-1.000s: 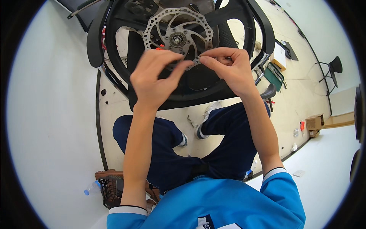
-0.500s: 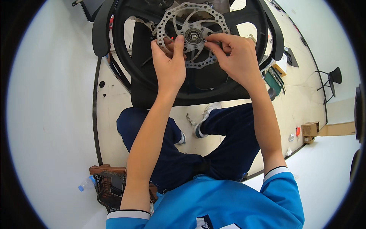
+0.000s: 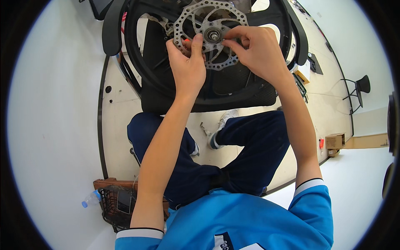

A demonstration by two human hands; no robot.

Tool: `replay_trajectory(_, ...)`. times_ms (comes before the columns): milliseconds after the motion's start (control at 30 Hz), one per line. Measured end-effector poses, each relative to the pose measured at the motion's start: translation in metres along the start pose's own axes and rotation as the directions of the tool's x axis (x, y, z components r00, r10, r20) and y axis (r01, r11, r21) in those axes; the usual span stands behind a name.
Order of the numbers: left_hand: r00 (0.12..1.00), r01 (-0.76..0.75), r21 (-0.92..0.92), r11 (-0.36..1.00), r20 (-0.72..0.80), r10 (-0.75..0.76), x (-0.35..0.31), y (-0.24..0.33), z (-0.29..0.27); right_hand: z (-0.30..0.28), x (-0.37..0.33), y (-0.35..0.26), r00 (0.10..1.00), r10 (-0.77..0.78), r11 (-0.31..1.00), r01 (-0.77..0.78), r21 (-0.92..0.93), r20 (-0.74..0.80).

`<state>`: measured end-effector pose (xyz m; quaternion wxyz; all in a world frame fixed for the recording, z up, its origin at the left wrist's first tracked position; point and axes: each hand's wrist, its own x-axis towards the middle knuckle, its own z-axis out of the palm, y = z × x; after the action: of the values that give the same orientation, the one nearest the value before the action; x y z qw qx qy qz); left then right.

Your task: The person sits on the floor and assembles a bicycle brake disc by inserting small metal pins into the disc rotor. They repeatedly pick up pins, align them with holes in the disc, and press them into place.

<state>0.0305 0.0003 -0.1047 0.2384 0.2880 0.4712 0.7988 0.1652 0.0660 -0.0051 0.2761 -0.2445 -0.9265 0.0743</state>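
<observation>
A silver brake disc (image 3: 228, 63) with drilled holes lies on the hub of a black spoked wheel (image 3: 246, 92), around a round bearing and axle end (image 3: 214, 36). My left hand (image 3: 187, 62) grips the disc's left side, its thumb on the inner part near the hub and its fingers partly hidden by the rim. My right hand (image 3: 260, 50) is closed in a pinch just right of the axle, with thumb and forefinger tips at the disc's mounting holes. Whatever lies between those tips is too small to make out.
Under the wheel is a black chair seat (image 3: 152, 98), with armrests (image 3: 111, 31) on both sides. A black basket (image 3: 112, 204) and a plastic bottle (image 3: 91, 198) are at lower left. Cardboard boxes (image 3: 334, 141) and a black chair (image 3: 361, 85) stand to the right.
The view has shifted slightly, so the wheel and disc sit a little higher. My right forearm has swung outward to the right. Both hands keep their places at the disc.
</observation>
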Motion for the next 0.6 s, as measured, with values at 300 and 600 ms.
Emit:
replay_trajectory(300,1.000,-0.011,0.088,0.996,-0.014,0.012,0.000,0.000,0.000,0.018,-0.011,0.016,0.931,-0.312,0.948,0.292,-0.126,-0.190)
replay_trajectory(600,1.000,-0.016,0.100,0.995,-0.018,0.018,0.001,0.001,-0.001,0.029,-0.011,0.023,0.873,-0.368,0.929,0.338,-0.149,-0.320)
